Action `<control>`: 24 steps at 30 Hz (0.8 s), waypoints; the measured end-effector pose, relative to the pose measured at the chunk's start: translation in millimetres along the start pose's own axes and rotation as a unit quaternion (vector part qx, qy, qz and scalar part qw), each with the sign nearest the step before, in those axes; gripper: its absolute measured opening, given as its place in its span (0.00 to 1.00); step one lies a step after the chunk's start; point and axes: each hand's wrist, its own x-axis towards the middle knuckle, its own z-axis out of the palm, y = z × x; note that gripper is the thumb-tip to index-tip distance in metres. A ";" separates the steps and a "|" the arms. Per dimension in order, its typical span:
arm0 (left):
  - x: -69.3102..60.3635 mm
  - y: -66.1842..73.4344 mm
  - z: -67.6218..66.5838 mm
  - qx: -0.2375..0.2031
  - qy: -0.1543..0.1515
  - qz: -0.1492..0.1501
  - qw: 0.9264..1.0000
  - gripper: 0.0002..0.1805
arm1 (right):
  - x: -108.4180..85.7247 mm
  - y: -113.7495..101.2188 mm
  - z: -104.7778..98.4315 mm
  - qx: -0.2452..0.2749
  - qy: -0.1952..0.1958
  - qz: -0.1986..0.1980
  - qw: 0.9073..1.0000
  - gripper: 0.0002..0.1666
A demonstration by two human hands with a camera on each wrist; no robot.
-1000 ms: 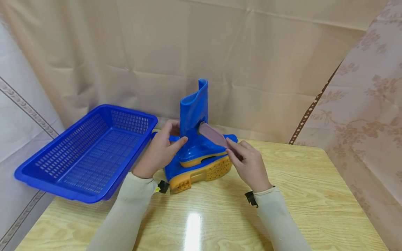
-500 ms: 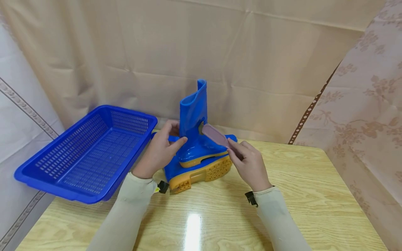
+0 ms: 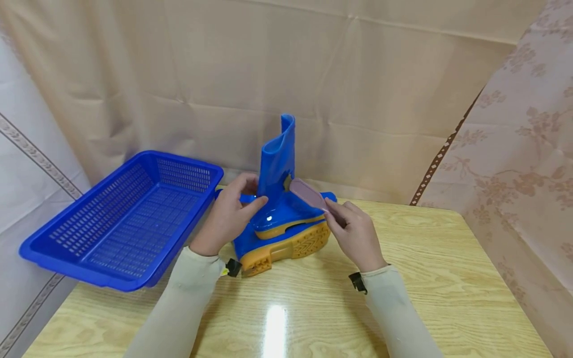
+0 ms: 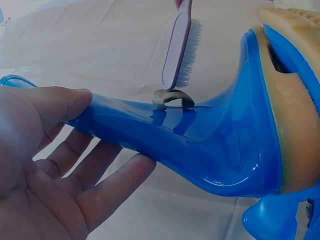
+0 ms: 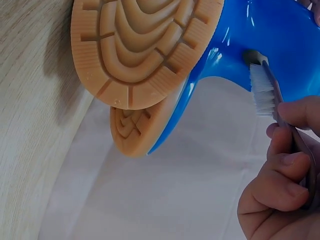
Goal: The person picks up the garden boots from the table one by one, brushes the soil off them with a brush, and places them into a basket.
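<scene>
A blue rain boot (image 3: 275, 171) with a yellow sole stands upright on a second rain boot (image 3: 286, 248), which lies on its side with its tread toward me. My left hand (image 3: 228, 214) holds the upright boot's shaft, thumb on one side and fingers on the other. In my right hand (image 3: 358, 236) is the handle of a mauve brush (image 3: 309, 195). White bristles (image 5: 262, 90) show in the right wrist view, close to a brownish-grey patch (image 4: 161, 98) at the boot's ankle. The brush tip is at the patch; whether it touches, I cannot tell.
To the left sits a blue slatted plastic basket (image 3: 179, 248), its near side beside my left forearm. Beneath everything is a wood-grain table (image 3: 429, 278). A beige cloth (image 3: 358, 99) hangs behind, with patterned cloth at the right.
The upright boot has turned slightly in my left hand, so its shaft looks narrower. The brush head has shifted a little right and down.
</scene>
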 end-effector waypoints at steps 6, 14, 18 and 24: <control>0.1 0.7 -0.5 -0.001 0.002 -0.009 1.000 0.19 | 0.6 0.8 -2.0 -0.004 -0.008 0.017 1.000 0.19; -0.2 1.4 -1.2 0.000 0.001 -0.009 1.000 0.18 | 1.6 4.1 -3.6 -0.012 -0.032 0.053 0.998 0.17; -0.1 1.5 -0.9 0.002 0.001 -0.010 1.000 0.19 | 1.8 5.3 -5.7 -0.019 -0.040 0.066 0.997 0.17; -0.1 1.9 -0.5 0.001 0.000 -0.011 1.000 0.19 | 2.2 8.1 -8.0 -0.032 -0.047 0.076 0.996 0.17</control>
